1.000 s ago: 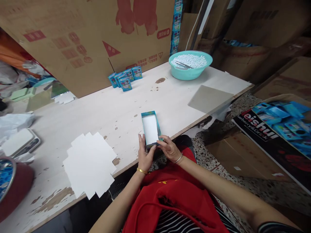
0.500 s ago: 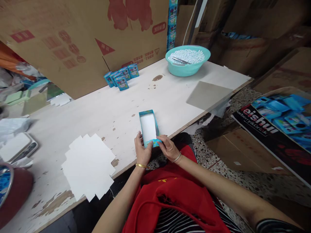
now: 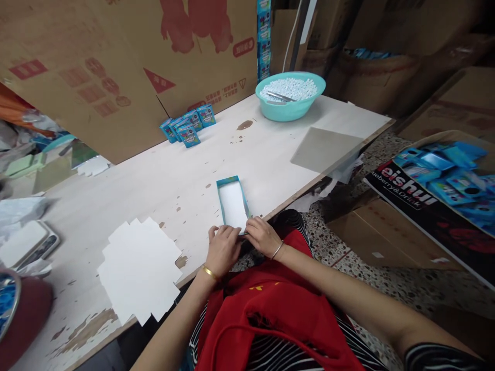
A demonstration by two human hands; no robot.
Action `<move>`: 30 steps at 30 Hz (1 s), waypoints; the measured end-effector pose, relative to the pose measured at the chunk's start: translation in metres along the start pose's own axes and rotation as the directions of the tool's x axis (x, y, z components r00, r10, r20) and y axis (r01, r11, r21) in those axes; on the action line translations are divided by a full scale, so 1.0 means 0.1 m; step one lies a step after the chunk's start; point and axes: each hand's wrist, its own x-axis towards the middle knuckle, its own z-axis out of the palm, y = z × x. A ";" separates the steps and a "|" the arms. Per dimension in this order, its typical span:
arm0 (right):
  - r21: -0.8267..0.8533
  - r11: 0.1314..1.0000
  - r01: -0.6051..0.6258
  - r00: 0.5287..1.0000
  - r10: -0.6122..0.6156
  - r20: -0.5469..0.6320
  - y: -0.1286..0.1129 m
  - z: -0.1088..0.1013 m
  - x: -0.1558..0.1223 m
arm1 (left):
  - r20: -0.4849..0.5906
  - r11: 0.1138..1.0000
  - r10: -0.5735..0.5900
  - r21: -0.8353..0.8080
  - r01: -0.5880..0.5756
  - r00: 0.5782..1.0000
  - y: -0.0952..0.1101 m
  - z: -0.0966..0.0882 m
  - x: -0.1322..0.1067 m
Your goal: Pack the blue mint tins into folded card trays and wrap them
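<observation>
A shallow blue cardboard box (image 3: 233, 202) with a white inside lies open side up near the table's front edge. At the corners of its near end are my two hands. My left hand (image 3: 224, 248) has its fingers curled over the near left corner and end wall. My right hand (image 3: 263, 237) pinches the near right corner. The near wall is mostly hidden beneath my fingers. To the left lies a fanned stack of white card sheets (image 3: 139, 265), untouched.
A turquoise basin (image 3: 288, 111) of small pale pellets with a metal tool stands at the back. Small blue packs (image 3: 188, 135) stand against a big carton (image 3: 116, 46). A translucent sheet (image 3: 323, 149) lies right, a red tub (image 3: 29, 314) left. A carton of blue packs (image 3: 452, 172) is off the table.
My left hand has turned over, its back now upward and fingers over the near end of the box. My right hand has shifted slightly left. The view has shifted slightly too.
</observation>
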 end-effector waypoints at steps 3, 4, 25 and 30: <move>-0.001 1.000 0.010 1.000 -0.010 0.013 0.00 -0.01 0.01 | 0.105 0.996 0.008 0.092 -0.018 0.994 -0.01 -0.03 0.11; 0.003 1.000 0.016 1.000 -0.016 0.013 0.00 0.00 0.01 | 0.134 0.993 -0.005 0.117 -0.011 0.991 -0.02 -0.04 0.16; 0.416 0.869 -0.266 0.962 0.264 0.064 0.10 -0.16 0.08 | 0.667 0.991 -0.134 0.068 0.120 0.733 -0.03 -0.27 0.71; -0.048 0.869 -0.493 0.790 0.470 0.394 0.18 -0.36 0.39 | 0.522 0.994 -0.108 0.067 0.086 0.846 0.24 -0.16 0.45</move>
